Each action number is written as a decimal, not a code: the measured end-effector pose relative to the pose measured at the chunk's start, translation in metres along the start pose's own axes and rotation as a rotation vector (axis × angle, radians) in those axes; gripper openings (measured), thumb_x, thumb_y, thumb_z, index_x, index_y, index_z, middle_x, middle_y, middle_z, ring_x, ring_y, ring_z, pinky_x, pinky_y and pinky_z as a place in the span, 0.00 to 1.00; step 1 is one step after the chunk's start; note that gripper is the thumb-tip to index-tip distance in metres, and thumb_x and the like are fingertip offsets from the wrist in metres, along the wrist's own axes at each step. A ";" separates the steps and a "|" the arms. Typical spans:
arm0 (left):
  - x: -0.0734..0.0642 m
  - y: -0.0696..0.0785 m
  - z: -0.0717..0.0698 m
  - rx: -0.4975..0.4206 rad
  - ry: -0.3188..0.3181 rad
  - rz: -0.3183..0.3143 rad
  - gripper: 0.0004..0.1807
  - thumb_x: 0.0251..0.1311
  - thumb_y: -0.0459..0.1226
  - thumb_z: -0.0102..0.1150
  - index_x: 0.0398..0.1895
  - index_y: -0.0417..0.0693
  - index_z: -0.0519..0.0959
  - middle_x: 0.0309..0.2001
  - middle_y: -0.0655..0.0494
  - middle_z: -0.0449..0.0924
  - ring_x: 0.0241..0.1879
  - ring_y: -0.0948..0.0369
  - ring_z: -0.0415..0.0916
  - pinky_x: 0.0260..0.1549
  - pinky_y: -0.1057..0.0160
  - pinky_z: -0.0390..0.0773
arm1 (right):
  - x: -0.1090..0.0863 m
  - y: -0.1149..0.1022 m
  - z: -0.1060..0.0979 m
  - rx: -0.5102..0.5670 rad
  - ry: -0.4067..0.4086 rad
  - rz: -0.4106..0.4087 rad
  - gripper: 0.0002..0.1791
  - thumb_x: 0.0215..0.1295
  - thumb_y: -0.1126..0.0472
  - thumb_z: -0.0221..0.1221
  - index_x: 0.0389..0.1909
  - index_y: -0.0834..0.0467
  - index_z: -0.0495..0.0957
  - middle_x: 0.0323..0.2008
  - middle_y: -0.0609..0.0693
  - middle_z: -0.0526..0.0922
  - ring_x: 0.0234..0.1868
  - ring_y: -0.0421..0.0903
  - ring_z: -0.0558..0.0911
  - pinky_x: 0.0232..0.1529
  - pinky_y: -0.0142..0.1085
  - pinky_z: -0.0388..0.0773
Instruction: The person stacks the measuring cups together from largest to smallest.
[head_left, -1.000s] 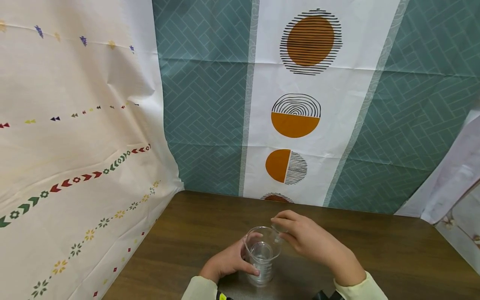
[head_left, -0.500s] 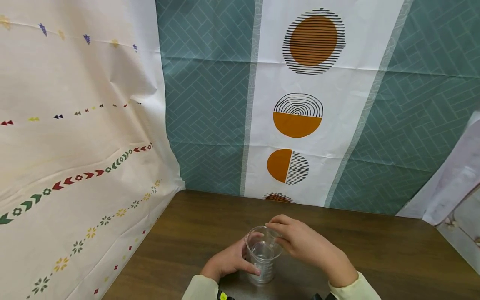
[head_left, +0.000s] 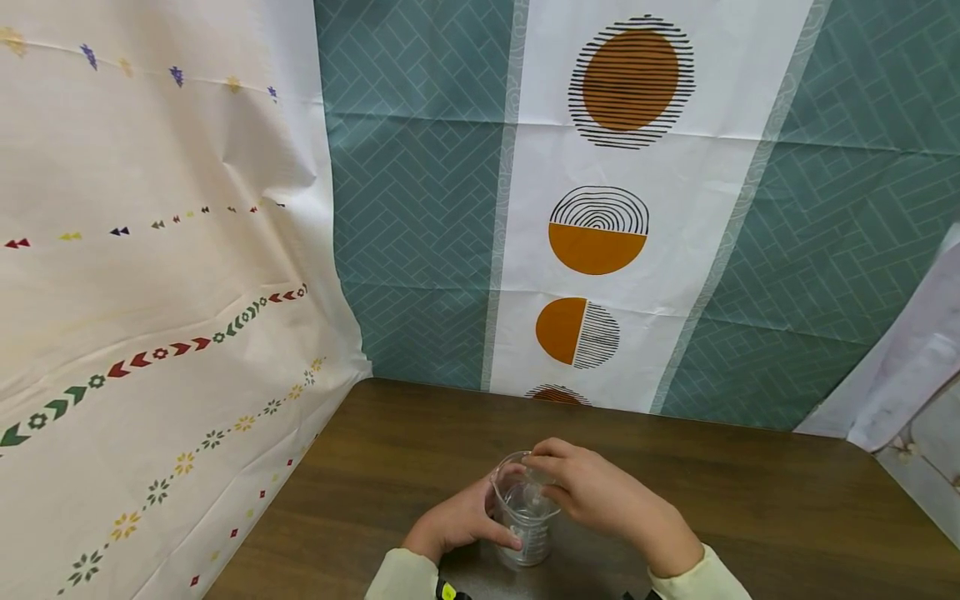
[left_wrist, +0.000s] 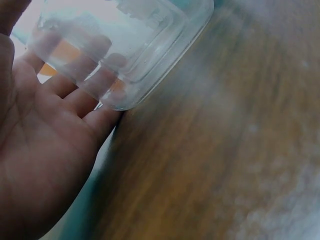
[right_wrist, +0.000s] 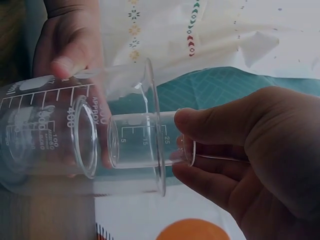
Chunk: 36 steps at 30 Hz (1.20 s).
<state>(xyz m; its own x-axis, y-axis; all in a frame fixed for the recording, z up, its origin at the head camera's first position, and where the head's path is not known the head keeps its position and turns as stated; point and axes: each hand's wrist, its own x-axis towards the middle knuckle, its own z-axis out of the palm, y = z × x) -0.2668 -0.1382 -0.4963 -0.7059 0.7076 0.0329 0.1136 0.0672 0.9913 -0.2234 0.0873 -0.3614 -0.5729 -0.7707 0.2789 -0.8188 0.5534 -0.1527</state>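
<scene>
A large clear glass beaker [right_wrist: 45, 100] with white scale marks stands upright on the table in the head view. My left hand [head_left: 461, 521] grips its side, thumb in front and fingers behind; the left wrist view shows the fingers behind the beaker's base [left_wrist: 165, 30]. Inside it sits a smaller beaker [right_wrist: 89, 150], its rim well below the large rim. My right hand [head_left: 600, 492] pinches a small beaker [right_wrist: 135, 142], marked 5, 15 and 25, near its rim between thumb and fingers. Its base is inside the large beaker's mouth, just above the nested beaker's rim.
The brown wooden table [head_left: 405, 450] extends on both sides of the hands. Behind it hangs a teal and white cloth [head_left: 420, 250] with orange circles, and a cream patterned cloth [head_left: 187, 333] hangs at the left. Another light cloth [head_left: 900, 383] is at the right.
My right hand has moved left and slightly down, bringing the small beaker from beside the large beaker's rim into its mouth. My left hand keeps its grip on the large beaker.
</scene>
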 end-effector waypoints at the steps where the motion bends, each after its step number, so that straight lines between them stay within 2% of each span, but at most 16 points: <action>1: 0.000 0.000 0.000 0.001 -0.001 -0.003 0.46 0.52 0.39 0.71 0.71 0.64 0.55 0.69 0.58 0.60 0.64 0.60 0.65 0.62 0.62 0.68 | 0.000 0.000 0.001 0.001 -0.004 0.001 0.21 0.60 0.66 0.65 0.55 0.60 0.78 0.49 0.48 0.77 0.45 0.42 0.81 0.45 0.34 0.80; 9: -0.003 0.002 0.000 0.032 0.005 -0.018 0.49 0.52 0.42 0.71 0.72 0.74 0.51 0.72 0.65 0.56 0.70 0.59 0.57 0.68 0.50 0.60 | 0.002 0.001 0.005 0.008 -0.052 0.033 0.21 0.61 0.64 0.64 0.57 0.56 0.77 0.50 0.46 0.77 0.44 0.40 0.80 0.44 0.32 0.79; 13: -0.004 0.004 0.001 0.044 0.007 -0.011 0.52 0.52 0.42 0.72 0.73 0.76 0.48 0.74 0.66 0.52 0.72 0.57 0.54 0.69 0.47 0.58 | 0.004 0.002 0.006 0.009 -0.061 0.022 0.21 0.62 0.65 0.63 0.57 0.53 0.77 0.50 0.45 0.76 0.44 0.39 0.79 0.45 0.33 0.79; 17: -0.004 0.005 0.001 0.049 0.013 -0.020 0.54 0.51 0.43 0.72 0.74 0.77 0.46 0.75 0.68 0.50 0.72 0.59 0.54 0.69 0.48 0.58 | 0.007 0.003 0.008 0.005 -0.077 0.011 0.23 0.61 0.66 0.62 0.58 0.51 0.77 0.50 0.44 0.77 0.46 0.39 0.79 0.48 0.34 0.79; 22: -0.005 0.005 0.001 0.043 0.024 -0.045 0.55 0.51 0.43 0.73 0.75 0.75 0.44 0.74 0.67 0.51 0.71 0.59 0.56 0.69 0.49 0.59 | 0.010 0.003 0.010 0.003 -0.119 0.031 0.23 0.61 0.66 0.62 0.58 0.52 0.77 0.50 0.45 0.77 0.47 0.40 0.79 0.48 0.35 0.79; 25: -0.005 0.006 0.001 0.045 0.032 -0.062 0.57 0.50 0.44 0.73 0.76 0.72 0.42 0.76 0.66 0.45 0.73 0.58 0.50 0.70 0.48 0.56 | 0.011 0.003 0.011 0.005 -0.142 0.044 0.23 0.62 0.65 0.62 0.59 0.54 0.77 0.51 0.46 0.77 0.47 0.40 0.79 0.47 0.34 0.79; 28: -0.005 0.006 0.000 0.038 0.014 -0.049 0.59 0.51 0.44 0.72 0.77 0.68 0.39 0.77 0.65 0.43 0.74 0.58 0.50 0.70 0.49 0.56 | 0.013 0.003 0.012 0.015 -0.158 0.050 0.23 0.62 0.65 0.62 0.59 0.54 0.77 0.51 0.46 0.77 0.47 0.40 0.79 0.47 0.34 0.79; 31: -0.004 0.007 0.000 0.026 -0.011 -0.024 0.59 0.52 0.44 0.72 0.77 0.67 0.38 0.77 0.65 0.45 0.72 0.58 0.54 0.68 0.52 0.60 | 0.014 0.003 0.013 0.026 -0.178 0.056 0.23 0.62 0.63 0.63 0.59 0.55 0.77 0.52 0.47 0.77 0.46 0.39 0.79 0.46 0.33 0.79; 36: -0.005 0.006 -0.001 0.024 -0.016 -0.013 0.58 0.52 0.43 0.72 0.76 0.72 0.39 0.77 0.66 0.44 0.73 0.59 0.52 0.69 0.52 0.58 | 0.018 0.004 0.014 0.013 -0.207 0.041 0.21 0.61 0.63 0.64 0.56 0.56 0.79 0.51 0.46 0.77 0.46 0.39 0.79 0.48 0.34 0.79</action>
<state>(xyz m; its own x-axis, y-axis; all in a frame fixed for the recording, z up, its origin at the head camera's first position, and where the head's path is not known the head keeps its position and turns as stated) -0.2633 -0.1418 -0.4903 -0.6960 0.7179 0.0179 0.1213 0.0931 0.9882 -0.2372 0.0708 -0.3704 -0.5997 -0.7971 0.0715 -0.7945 0.5823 -0.1724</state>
